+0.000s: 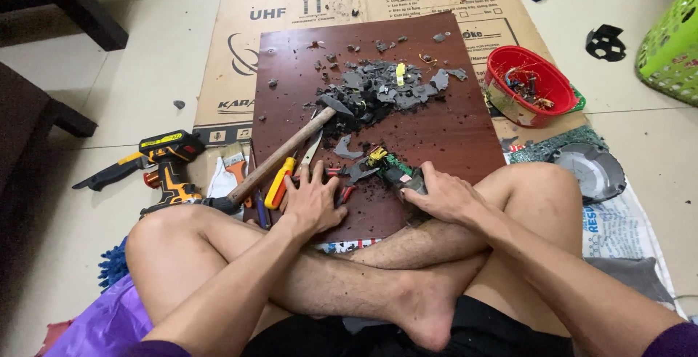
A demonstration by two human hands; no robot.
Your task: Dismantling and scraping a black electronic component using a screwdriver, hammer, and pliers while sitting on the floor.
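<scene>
- Left hand (314, 201) flat on the dark red-brown board (451, 131), fingers spread wide, palm down over red-handled pliers (347, 179); holding nothing that shows.
- Right hand (440, 195) at the board's near edge, fingers curled narrow around a small green circuit-board piece (398, 170) with a yellow part on it.
- Hammer (291, 150) with wooden handle lies diagonal, head touching the pile of grey plastic shards (385, 91) in mid-board, handle end off the board's left edge.
- Yellow-handled screwdriver (280, 182) just beside the left hand, partly under the hammer handle.
- Flattened brown cardboard box (233, 73) under the board, dark blue print and a boxed table of text along its top; label details small.
- Red plastic bowl (529, 84) right of the board, bits of wire and scrap inside.
- Yellow-and-black cordless drill (167, 164) on the floor at left, near a small paintbrush (234, 162).
- Lime-green basket (672, 44) at the right edge, well apart.
- Round grey metal part (587, 169) beside the right knee, resting on a white printed sack (618, 226).
- Black bracket-shaped scrap (605, 42) on the tile between bowl and basket.
</scene>
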